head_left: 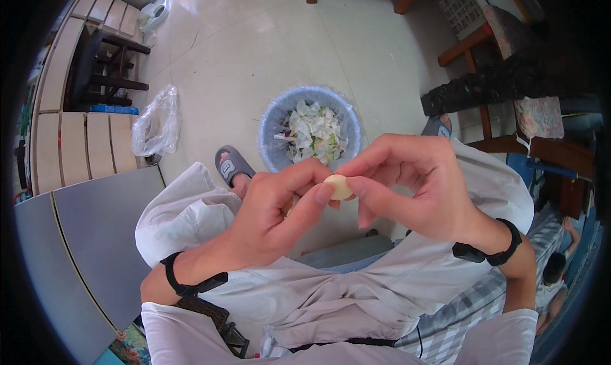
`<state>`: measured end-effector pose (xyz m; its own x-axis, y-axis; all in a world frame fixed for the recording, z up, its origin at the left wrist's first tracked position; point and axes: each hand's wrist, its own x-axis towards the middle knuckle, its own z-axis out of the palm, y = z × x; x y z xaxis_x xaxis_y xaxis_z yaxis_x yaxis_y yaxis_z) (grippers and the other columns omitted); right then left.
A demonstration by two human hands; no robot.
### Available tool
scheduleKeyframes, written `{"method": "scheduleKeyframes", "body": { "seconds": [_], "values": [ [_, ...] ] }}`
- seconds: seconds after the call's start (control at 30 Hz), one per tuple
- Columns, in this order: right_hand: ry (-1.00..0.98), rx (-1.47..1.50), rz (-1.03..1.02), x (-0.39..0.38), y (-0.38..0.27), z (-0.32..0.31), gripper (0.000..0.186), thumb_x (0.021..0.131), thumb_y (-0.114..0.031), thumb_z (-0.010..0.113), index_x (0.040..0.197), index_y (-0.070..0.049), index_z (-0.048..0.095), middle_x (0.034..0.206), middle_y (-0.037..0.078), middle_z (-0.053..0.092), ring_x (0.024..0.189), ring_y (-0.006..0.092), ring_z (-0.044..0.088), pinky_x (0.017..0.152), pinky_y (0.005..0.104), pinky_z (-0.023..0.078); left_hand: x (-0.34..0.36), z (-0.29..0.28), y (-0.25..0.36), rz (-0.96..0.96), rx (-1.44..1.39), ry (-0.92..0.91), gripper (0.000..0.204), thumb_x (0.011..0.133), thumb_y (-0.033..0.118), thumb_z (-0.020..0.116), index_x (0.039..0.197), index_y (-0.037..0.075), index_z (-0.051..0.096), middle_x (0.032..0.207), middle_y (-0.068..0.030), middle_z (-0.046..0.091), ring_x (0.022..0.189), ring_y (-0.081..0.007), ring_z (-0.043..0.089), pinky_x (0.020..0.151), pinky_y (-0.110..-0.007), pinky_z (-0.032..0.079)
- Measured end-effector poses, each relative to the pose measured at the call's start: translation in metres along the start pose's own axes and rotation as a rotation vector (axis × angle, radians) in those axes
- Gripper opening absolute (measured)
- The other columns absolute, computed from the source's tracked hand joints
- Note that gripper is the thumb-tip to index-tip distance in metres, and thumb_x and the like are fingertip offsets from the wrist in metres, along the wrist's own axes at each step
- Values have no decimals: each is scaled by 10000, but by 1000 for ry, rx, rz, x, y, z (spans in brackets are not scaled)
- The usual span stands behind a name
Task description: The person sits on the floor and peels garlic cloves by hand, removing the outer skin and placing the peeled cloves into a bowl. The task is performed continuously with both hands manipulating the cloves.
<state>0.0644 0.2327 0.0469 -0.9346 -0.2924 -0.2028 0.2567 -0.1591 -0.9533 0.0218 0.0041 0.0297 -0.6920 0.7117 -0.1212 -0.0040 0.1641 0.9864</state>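
Note:
A pale cream garlic clove (338,187) is pinched between both hands, above my lap. My left hand (280,206) grips its left side between thumb and forefinger, and a bit of something pale shows within its curled fingers, too hidden to name. From the right, my right hand (414,187) presses thumb and fingertips against the clove, its other fingers curled. Just beyond the hands, a round blue bin (266,134) with a clear plastic liner stands on the floor. Papery white skins and greenish scraps (315,133) fill its bottom.
A crumpled clear plastic bag (156,122) lies left by the pale drawers (75,145). Grey cabinet panels (105,231) stand at near left. Wooden furniture (474,56) is at far right. Another person (552,282) is at the right edge, beside checked bedding (458,320).

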Motion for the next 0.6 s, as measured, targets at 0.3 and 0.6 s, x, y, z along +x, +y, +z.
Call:
{"method": "scheduleKeyframes", "body": {
  "seconds": [0.3, 0.6],
  "values": [
    [-28, 100, 133, 1, -6, 0, 132, 977, -15, 647, 1054, 84, 688, 918, 104, 729, 738, 132, 715, 664, 254, 578, -3, -2, -3, 12, -1, -19, 243, 1069, 178, 498, 963, 3, 629, 689, -4, 586, 555, -56, 432, 517, -251, 328],
    [-38, 133, 168, 4, -6, -1, 145, 982, -10, 643, 1061, 104, 683, 924, 129, 731, 746, 154, 728, 672, 265, 591, -2, -3, -4, -32, -12, -32, 261, 1079, 197, 482, 962, 8, 618, 673, -2, 551, 553, -60, 398, 513, -262, 312]
  ]
}}
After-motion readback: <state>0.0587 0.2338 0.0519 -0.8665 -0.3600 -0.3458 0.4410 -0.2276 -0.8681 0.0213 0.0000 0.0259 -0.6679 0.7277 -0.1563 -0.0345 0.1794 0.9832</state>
